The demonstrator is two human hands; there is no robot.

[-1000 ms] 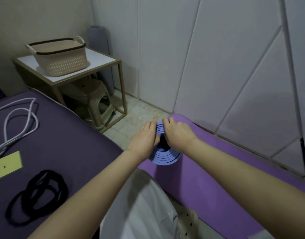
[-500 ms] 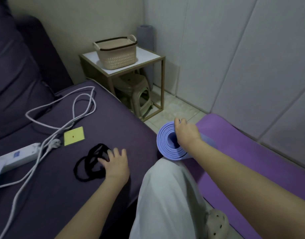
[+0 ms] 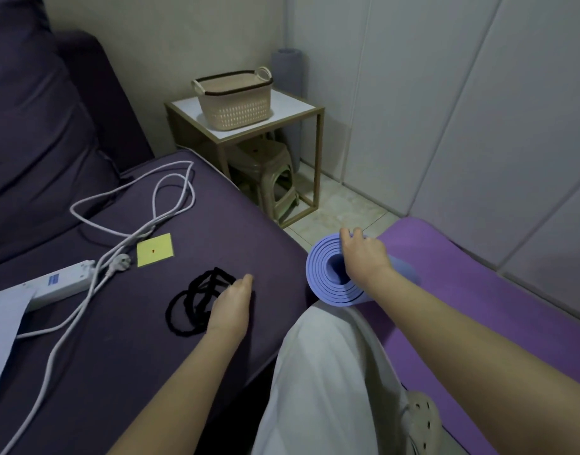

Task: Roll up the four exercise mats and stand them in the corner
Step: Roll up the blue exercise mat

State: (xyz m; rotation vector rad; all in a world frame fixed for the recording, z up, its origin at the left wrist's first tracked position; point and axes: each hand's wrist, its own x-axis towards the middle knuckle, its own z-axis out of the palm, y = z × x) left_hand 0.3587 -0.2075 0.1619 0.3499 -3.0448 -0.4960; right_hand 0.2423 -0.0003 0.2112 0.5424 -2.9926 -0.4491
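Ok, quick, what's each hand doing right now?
Left hand: resting on the black bands; whether it grips them cannot be told.
Right hand: holding the rolled mat at its end, fingers curled over the rim.

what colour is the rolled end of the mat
Light blue-violet on the rolled mat, while its flat part is purple; seen in the head view.

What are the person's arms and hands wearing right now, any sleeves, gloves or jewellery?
The left hand and right hand show no gloves, rings or watch. The left forearm and right forearm are uncovered to the frame edge, no sleeve in view.
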